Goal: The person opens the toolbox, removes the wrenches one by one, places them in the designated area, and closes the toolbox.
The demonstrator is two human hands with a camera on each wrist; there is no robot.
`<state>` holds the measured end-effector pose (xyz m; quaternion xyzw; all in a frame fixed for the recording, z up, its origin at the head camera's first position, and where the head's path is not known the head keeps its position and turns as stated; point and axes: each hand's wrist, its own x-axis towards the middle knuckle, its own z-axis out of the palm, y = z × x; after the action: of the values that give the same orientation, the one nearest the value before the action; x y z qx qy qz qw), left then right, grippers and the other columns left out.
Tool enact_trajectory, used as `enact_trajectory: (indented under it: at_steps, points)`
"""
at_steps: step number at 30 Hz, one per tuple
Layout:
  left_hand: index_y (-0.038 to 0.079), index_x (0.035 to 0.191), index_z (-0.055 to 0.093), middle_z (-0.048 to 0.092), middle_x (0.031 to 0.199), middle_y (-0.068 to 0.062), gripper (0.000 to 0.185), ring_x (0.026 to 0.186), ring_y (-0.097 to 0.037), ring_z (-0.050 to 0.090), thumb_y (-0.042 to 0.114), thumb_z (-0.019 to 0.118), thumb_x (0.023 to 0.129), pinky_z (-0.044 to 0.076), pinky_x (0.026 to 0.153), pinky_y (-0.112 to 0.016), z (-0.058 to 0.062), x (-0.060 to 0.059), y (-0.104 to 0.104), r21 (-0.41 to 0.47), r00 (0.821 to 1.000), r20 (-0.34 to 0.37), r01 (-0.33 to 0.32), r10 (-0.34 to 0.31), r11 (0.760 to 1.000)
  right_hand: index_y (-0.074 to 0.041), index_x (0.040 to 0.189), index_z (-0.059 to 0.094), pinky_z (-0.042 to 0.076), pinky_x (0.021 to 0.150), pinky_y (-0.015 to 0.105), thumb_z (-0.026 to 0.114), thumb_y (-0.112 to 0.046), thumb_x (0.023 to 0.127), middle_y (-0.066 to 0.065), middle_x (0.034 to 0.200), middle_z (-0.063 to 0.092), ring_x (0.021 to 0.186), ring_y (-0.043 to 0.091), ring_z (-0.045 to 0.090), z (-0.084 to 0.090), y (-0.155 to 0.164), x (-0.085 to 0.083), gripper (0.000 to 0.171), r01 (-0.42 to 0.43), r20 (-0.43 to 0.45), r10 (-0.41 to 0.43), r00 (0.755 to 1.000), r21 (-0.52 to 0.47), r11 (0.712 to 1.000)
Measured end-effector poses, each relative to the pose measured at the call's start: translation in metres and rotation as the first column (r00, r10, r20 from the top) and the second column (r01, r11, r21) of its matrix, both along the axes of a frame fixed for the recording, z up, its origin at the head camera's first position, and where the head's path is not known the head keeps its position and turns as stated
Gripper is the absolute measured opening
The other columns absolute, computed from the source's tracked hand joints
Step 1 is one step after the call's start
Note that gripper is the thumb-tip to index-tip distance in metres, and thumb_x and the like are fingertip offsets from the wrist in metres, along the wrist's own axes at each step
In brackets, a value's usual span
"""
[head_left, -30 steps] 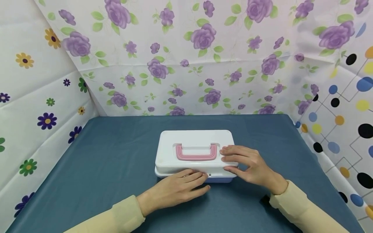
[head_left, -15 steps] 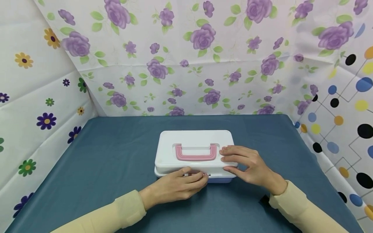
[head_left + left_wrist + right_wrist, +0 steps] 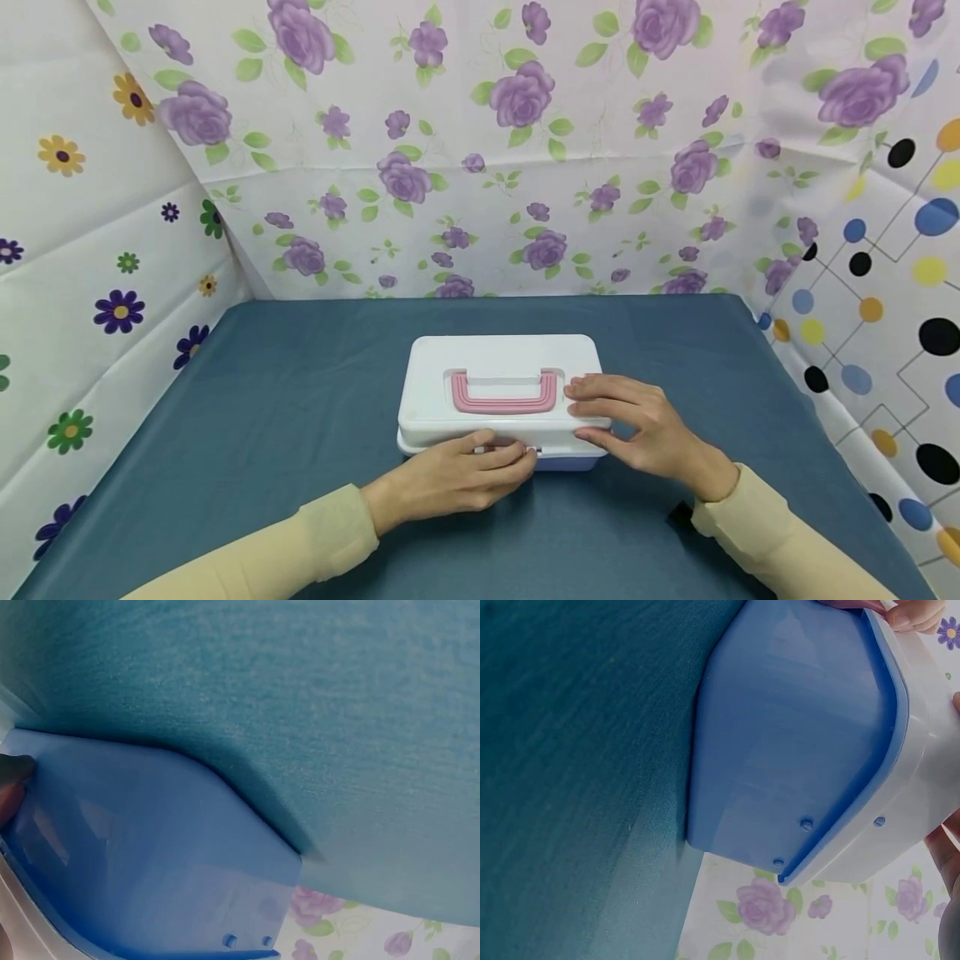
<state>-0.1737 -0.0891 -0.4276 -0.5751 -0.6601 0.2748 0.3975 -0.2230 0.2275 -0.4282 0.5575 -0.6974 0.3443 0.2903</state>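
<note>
A white-lidded storage box (image 3: 502, 354) with a pink carrying handle (image 3: 506, 406) stands in the middle of the cloth, its lid down. Its lower part is blue, as the blue side wall (image 3: 795, 727) shows in the right wrist view. At the box's front my left hand (image 3: 461, 483) has its fingers bent around a pink latch (image 3: 851, 603), mostly hidden in the head view. My right hand (image 3: 645, 425) holds the lid's right front corner, thumb on the front face and fingers on top.
A blue-grey cloth (image 3: 315, 375) covers the table. Flowered sheeting (image 3: 480, 125) hangs behind it, with patterned sheets at both sides. Near the right cuff lies a small black object (image 3: 681, 517), partly covered by the sleeve.
My left hand has shifted slightly up against the box front, and its fingers have curled in at the latch. My right hand and the box stay put.
</note>
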Motion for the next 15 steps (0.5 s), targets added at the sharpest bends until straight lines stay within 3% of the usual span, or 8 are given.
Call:
enact_trajectory:
  at_steps: [5, 12, 15]
  points:
    - [0.021, 0.135, 0.068, 0.06, 0.138, 0.005, 0.05, 0.119, -0.007, 0.056, -0.001, 0.028, 0.114, 0.045, 0.092, -0.025, 0.019, 0.006, 0.002, -0.004, 1.0, -0.01, 0.016, -0.016, 1.0, -0.004, 0.117, 0.077, 0.046, 0.111, 0.029, 0.075, -0.027, 0.099, 0.017, 0.121, 0.072, 0.115, 0.035, 0.068, 0.001, 0.0, 0.0, 0.029, 0.002, -0.002, -0.002, 1.0, 0.003, 1.0]
    - [0.021, 0.134, 0.068, 0.059, 0.138, 0.004, 0.052, 0.118, -0.009, 0.056, -0.002, 0.026, 0.113, 0.046, 0.093, -0.027, 0.014, 0.004, 0.003, 0.002, 1.0, -0.004, 0.016, -0.016, 1.0, -0.004, 0.117, 0.077, 0.046, 0.111, 0.029, 0.075, -0.027, 0.099, 0.017, 0.121, 0.072, 0.115, 0.035, 0.068, 0.002, -0.001, 0.001, 0.029, 0.001, 0.003, -0.001, 1.0, 0.004, 1.0]
    - [0.022, 0.131, 0.069, 0.06, 0.135, 0.005, 0.051, 0.116, -0.009, 0.056, -0.001, 0.027, 0.114, 0.046, 0.092, -0.026, 0.019, 0.006, 0.005, 0.007, 1.0, -0.006, 0.018, -0.018, 1.0, -0.004, 0.117, 0.077, 0.046, 0.111, 0.029, 0.075, -0.027, 0.099, 0.017, 0.121, 0.073, 0.114, 0.034, 0.069, 0.002, -0.001, 0.001, 0.029, 0.006, 0.005, -0.006, 1.0, 0.006, 1.0]
